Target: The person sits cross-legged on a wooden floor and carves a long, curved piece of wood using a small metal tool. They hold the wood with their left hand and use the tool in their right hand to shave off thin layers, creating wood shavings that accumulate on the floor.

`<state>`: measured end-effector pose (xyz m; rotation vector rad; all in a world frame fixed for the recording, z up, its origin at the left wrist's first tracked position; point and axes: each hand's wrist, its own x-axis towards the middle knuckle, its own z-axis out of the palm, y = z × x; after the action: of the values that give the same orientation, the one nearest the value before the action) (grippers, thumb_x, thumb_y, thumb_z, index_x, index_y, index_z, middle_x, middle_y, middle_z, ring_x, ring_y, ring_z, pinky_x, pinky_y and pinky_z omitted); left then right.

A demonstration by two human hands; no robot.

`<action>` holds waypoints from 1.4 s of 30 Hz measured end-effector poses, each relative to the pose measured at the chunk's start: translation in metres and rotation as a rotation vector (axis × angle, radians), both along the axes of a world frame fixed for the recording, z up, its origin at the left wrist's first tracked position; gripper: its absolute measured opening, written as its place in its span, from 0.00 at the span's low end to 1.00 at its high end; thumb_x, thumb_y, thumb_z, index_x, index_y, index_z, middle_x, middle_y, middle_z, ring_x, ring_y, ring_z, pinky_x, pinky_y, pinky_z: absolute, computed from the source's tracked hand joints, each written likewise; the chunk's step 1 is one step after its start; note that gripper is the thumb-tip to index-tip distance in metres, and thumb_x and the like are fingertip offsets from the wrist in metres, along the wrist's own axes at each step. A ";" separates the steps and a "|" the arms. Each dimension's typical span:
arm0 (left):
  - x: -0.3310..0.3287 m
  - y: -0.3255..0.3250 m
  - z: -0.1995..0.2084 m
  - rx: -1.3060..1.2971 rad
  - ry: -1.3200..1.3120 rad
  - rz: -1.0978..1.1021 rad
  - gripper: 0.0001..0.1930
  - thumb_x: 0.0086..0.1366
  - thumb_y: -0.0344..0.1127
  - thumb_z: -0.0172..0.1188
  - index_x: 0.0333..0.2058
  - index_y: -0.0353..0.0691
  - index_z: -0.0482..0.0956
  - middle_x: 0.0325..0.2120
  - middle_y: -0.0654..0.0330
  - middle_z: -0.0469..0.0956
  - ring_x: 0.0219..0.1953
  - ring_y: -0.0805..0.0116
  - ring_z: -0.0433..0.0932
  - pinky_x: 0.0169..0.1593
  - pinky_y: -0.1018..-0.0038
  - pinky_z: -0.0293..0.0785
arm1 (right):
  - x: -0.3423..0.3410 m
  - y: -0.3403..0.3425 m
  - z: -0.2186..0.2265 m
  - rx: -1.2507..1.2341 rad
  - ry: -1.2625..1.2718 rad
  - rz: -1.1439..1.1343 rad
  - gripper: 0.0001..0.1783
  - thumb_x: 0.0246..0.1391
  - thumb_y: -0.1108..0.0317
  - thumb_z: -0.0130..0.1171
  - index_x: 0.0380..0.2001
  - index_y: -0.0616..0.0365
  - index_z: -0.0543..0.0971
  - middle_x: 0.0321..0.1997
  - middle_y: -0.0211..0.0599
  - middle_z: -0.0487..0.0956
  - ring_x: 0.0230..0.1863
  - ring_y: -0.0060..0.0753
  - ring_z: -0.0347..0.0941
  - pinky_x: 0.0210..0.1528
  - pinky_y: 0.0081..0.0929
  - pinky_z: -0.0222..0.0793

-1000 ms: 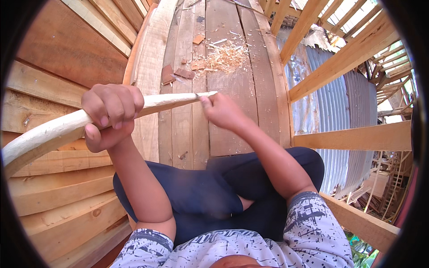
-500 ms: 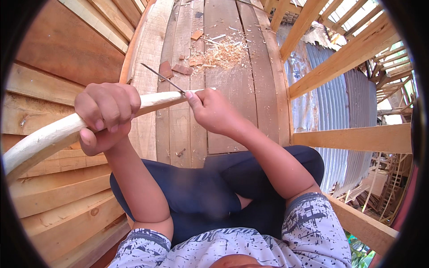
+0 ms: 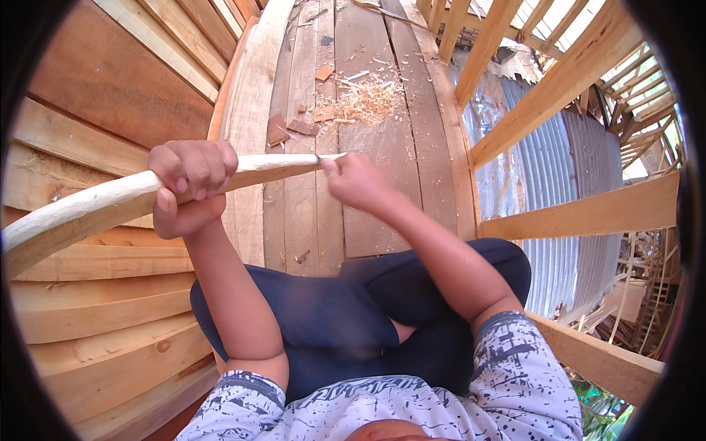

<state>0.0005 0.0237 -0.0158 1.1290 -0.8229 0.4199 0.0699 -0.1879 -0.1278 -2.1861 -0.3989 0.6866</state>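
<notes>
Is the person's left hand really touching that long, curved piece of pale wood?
Touching. The head view shows the left hand with its fingers wrapped over the curved piece of pale wood.

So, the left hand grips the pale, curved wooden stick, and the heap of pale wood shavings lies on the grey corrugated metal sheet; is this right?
No: the heap of shavings lies on the brown wooden plank floor, as the head view shows. The left hand does grip the pale, curved wooden stick.

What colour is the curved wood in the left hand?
The curved wood is creamy white above, tan along its lower side; best seen in the head view.
</notes>
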 end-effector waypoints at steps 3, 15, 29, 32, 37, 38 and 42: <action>-0.001 -0.003 0.002 0.026 -0.014 -0.010 0.12 0.65 0.44 0.56 0.28 0.48 0.64 0.16 0.68 0.65 0.16 0.74 0.61 0.26 0.73 0.60 | -0.020 0.007 0.023 0.145 -0.168 -0.028 0.29 0.67 0.53 0.46 0.28 0.71 0.81 0.28 0.63 0.80 0.34 0.65 0.79 0.40 0.53 0.72; -0.002 0.000 0.003 0.060 -0.005 -0.071 0.13 0.62 0.43 0.59 0.24 0.51 0.66 0.15 0.71 0.69 0.15 0.76 0.63 0.24 0.76 0.63 | -0.014 0.001 0.038 0.112 0.004 0.063 0.29 0.67 0.53 0.47 0.27 0.71 0.80 0.28 0.63 0.80 0.35 0.65 0.78 0.42 0.53 0.73; 0.000 -0.007 0.002 0.019 0.020 -0.003 0.11 0.63 0.43 0.59 0.26 0.52 0.67 0.17 0.72 0.68 0.17 0.77 0.64 0.25 0.77 0.61 | 0.026 -0.021 -0.037 0.018 0.067 0.011 0.32 0.68 0.49 0.45 0.20 0.67 0.73 0.16 0.47 0.72 0.24 0.46 0.74 0.33 0.47 0.68; 0.008 -0.007 0.005 0.047 -0.008 -0.066 0.11 0.64 0.43 0.58 0.26 0.52 0.67 0.17 0.72 0.67 0.17 0.78 0.64 0.26 0.77 0.62 | 0.044 -0.035 -0.067 -0.127 0.004 -0.043 0.32 0.68 0.48 0.45 0.21 0.67 0.74 0.17 0.46 0.73 0.24 0.44 0.75 0.34 0.45 0.70; 0.001 0.003 0.003 0.087 -0.016 -0.103 0.11 0.64 0.43 0.58 0.27 0.51 0.66 0.17 0.72 0.66 0.17 0.77 0.63 0.26 0.77 0.62 | 0.020 -0.014 -0.013 0.072 0.142 0.128 0.29 0.66 0.50 0.47 0.28 0.67 0.80 0.23 0.53 0.79 0.31 0.50 0.79 0.37 0.46 0.71; 0.000 0.003 0.000 0.062 -0.002 -0.077 0.11 0.64 0.43 0.58 0.27 0.50 0.66 0.17 0.71 0.66 0.17 0.76 0.63 0.26 0.76 0.62 | 0.026 -0.016 -0.015 0.133 0.296 0.144 0.28 0.66 0.50 0.47 0.29 0.67 0.81 0.25 0.56 0.80 0.32 0.53 0.80 0.38 0.48 0.71; 0.005 -0.010 0.004 0.017 0.017 -0.050 0.12 0.64 0.43 0.58 0.27 0.51 0.65 0.17 0.71 0.66 0.17 0.76 0.63 0.27 0.76 0.61 | 0.052 -0.047 -0.093 -0.182 -0.033 -0.081 0.28 0.67 0.51 0.47 0.27 0.70 0.78 0.19 0.44 0.75 0.26 0.40 0.74 0.33 0.43 0.69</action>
<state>0.0051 0.0137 -0.0122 1.1242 -0.8394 0.3615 0.1218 -0.2347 -0.2212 -2.3742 -0.2716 0.6645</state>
